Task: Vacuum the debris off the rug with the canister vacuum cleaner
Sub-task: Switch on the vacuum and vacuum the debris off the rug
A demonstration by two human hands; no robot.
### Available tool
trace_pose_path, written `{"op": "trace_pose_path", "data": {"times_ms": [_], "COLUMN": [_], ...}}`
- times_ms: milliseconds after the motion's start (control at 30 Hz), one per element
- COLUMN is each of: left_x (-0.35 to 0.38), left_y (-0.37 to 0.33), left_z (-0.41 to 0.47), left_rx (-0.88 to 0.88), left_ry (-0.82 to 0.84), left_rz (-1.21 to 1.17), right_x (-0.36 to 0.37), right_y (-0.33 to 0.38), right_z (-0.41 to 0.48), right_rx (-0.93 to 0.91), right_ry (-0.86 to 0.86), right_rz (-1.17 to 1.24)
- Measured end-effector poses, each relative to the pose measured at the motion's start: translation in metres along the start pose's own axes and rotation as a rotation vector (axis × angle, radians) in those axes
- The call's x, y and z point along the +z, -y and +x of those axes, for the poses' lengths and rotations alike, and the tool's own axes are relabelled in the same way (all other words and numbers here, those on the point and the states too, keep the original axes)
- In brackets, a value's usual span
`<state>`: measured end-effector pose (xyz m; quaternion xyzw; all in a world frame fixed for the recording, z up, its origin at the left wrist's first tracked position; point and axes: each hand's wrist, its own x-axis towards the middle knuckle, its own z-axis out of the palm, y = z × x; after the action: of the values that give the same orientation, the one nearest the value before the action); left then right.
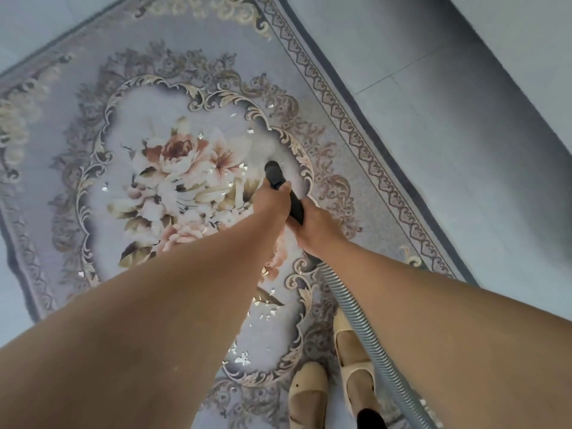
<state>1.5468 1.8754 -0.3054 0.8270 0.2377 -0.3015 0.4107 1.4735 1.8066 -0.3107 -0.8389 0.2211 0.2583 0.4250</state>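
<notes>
While shiny debris (266,300) litters the floral rug (93,125), a person aims the vacuum's black nozzle (274,173) just right of its central bouquet.
Left hand (272,201) and right hand (315,226) both close around the tube for control; the ribbed hose (362,329) trails back past cream shoes (309,394).

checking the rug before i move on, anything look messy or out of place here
Yes: small shiny scraps of debris lie scattered over the rug, around the flower medallion and near the shoes. The black nozzle has no floor head fitted.

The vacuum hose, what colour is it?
The ribbed hose is light grey, ending in a black nozzle; head view.
</notes>
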Motion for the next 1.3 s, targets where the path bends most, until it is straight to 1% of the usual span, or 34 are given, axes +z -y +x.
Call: {"op": "trace_pose_path", "data": {"times_ms": [200,267,400,533,633,733,800,900,967,1100,1200,1300], "left_x": [-0.031,-0.037,-0.043,-0.037,-0.025,-0.009,-0.002,0.004,0.005,0.003,-0.006,-0.012], "left_y": [0.037,0.045,0.055,0.041,0.022,0.009,0.008,0.016,0.017,0.000,-0.016,-0.027], "left_z": [-0.008,-0.009,-0.012,-0.009,-0.007,-0.006,-0.010,-0.020,-0.023,-0.007,0.011,0.018], "left_rx": [-0.077,-0.088,-0.043,-0.020,-0.047,-0.109,-0.173,-0.220,-0.202,-0.121,-0.093,-0.099], "left_ry": [-0.044,-0.053,-0.031,0.079,0.193,0.219,0.264,0.321,0.310,0.196,0.129,0.124], "left_rz": [-0.052,-0.086,-0.063,-0.162,-0.245,-0.315,-0.373,-0.378,-0.366,-0.332,-0.331,-0.344], "right_x": [0.030,0.037,0.050,0.042,0.021,0.006,0.002,0.002,0.000,-0.006,-0.013,-0.018], "right_y": [0.011,0.012,0.012,0.009,0.003,-0.004,-0.011,-0.024,-0.025,-0.002,0.018,0.026], "right_z": [-0.018,-0.021,-0.027,-0.019,-0.004,0.004,0.000,-0.016,-0.020,0.005,0.028,0.037], "right_rx": [-0.057,-0.067,-0.079,-0.061,0.018,0.040,0.055,0.069,0.072,0.064,0.041,0.038], "right_ry": [0.083,0.082,0.039,-0.064,-0.141,-0.151,-0.153,-0.152,-0.146,-0.142,-0.143,-0.129], "right_rz": [-0.076,-0.074,-0.084,-0.136,-0.132,-0.109,-0.111,-0.121,-0.136,-0.144,-0.159,-0.182]}}
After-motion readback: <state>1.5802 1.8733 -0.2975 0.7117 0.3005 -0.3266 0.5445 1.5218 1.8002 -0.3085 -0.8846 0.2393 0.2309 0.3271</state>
